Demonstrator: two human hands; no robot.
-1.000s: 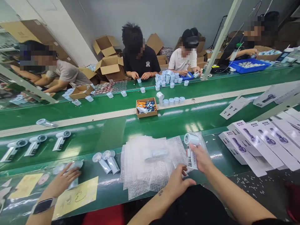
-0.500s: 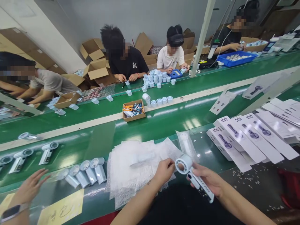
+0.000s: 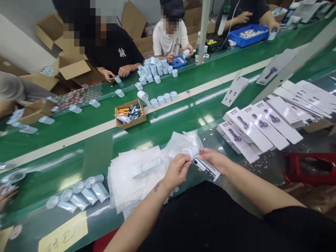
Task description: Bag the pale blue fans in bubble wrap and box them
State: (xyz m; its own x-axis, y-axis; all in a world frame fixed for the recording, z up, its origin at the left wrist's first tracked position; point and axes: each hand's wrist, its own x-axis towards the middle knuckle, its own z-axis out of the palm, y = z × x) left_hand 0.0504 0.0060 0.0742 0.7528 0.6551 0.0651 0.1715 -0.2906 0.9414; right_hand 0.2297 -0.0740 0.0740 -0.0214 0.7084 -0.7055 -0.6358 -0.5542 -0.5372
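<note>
My right hand (image 3: 214, 161) is closed round the handle of a light blue handheld fan (image 3: 208, 169). The fan's round head lies at the opening of a translucent plastic bag (image 3: 179, 142), partly covered by it. Pinched at the bag's edge, my left hand (image 3: 177, 169) is closed beside the fan head. Under and left of it spreads a pile of translucent bags (image 3: 123, 178), with a pale wrapped piece (image 3: 147, 168) lying on top. Another bagged item (image 3: 195, 138) lies just behind the fan, mostly hidden.
Several light blue fans (image 3: 101, 190) lie in a row at left, behind a yellow paper (image 3: 64, 232). White printed boxes (image 3: 248, 131) are stacked at right. A carton of tools (image 3: 131, 122) stands across the green belt. Co-workers sit opposite; another person's hand (image 3: 6, 197) shows at far left.
The fan head has gone from bare to partly covered by the bag, which my left hand has raised. The view has shifted. A neighbour's hand at left has moved back to another fan.
</note>
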